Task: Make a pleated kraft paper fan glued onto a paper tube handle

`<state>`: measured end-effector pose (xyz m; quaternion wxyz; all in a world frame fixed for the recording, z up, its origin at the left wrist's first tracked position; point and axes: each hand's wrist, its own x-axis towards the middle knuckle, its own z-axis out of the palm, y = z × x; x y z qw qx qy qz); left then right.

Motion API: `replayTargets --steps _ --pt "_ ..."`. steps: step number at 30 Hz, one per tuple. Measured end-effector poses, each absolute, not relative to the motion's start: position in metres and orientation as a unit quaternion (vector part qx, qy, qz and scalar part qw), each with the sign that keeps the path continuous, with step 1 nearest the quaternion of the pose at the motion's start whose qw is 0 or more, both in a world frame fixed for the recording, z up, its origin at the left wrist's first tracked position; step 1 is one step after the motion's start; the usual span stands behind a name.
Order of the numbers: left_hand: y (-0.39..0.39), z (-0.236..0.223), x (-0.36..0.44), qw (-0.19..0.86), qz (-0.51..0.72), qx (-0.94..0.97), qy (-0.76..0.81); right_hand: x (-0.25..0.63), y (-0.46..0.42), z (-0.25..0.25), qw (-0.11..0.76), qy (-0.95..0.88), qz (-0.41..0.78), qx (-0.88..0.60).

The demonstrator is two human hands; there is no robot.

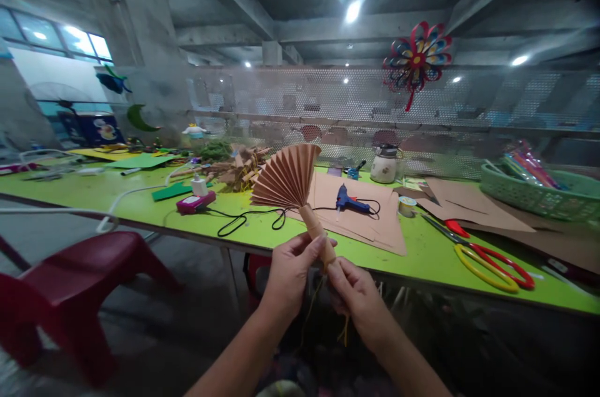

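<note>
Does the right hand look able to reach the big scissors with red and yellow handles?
Probably yes: the scissors have uncovered handles near the front edge of the lime-green table. However, the right hand would first need to release the brown pleated-paper fan.

Dim, cool light is cast overall. Streaked glare is thrown by a ceiling lamp point(353, 10) beyond the tabletop's point(255, 236) far edge. Below its near edge, the floor point(164, 328) is shadowed. The pleated paper fan point(285, 178) is rendered sharply; the green basket point(539, 197) along the right edge is stretched and softened.
</note>
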<state>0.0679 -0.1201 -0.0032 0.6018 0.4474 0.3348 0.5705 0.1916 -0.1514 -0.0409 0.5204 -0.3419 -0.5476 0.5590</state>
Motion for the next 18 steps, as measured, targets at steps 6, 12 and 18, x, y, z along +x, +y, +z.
replayTargets --steps 6,12,18 --pt "-0.123 -0.003 0.074 0.576 0.611 0.418 0.347 0.183 -0.149 -0.053 0.559 -0.634 0.279 -0.455" --pt "-0.123 -0.007 0.075 0.576 0.606 0.426 0.345 0.178 -0.147 -0.061 0.563 -0.649 0.151 -0.489" --pt "-0.119 -0.013 0.073 0.57 0.607 0.436 0.341 0.173 -0.145 -0.065 0.572 -0.656 0.041 -0.491"
